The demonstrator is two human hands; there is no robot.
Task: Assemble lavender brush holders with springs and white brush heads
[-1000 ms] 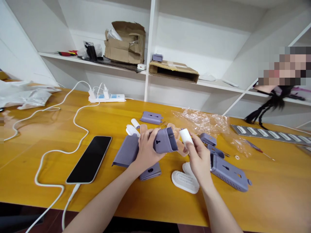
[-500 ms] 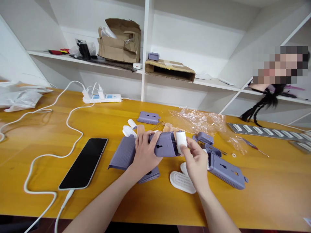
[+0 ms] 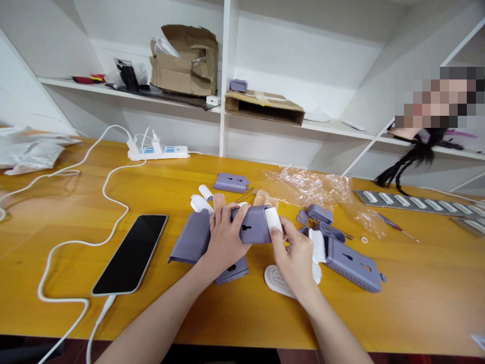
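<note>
My left hand point(image 3: 228, 233) is wrapped round a purple plastic housing point(image 3: 257, 225) with a dark keyhole-like slot. At the housing's right end, my right hand point(image 3: 297, 253) grips a white ribbed roller point(image 3: 273, 221), which sits against the opening. Below my left hand lie a larger purple cover point(image 3: 191, 237) and another purple part point(image 3: 233, 271). White oval brush pieces point(image 3: 278, 281) lie partly hidden under my right hand. To the right rest a white bristled brush point(image 3: 317, 245) and a second purple housing point(image 3: 356, 266).
A black-screened phone point(image 3: 131, 255) on a white cable lies at left, near a power strip point(image 3: 159, 152). Behind are a purple panel point(image 3: 232, 182), clear plastic wrap point(image 3: 310, 187) and small purple parts point(image 3: 320, 214). A screwdriver point(image 3: 390, 222) and a metal strip point(image 3: 417, 203) lie at right.
My right hand has moved left, bringing the white roller from just outside the purple housing up against its open end. More of the white brush at right now shows.
</note>
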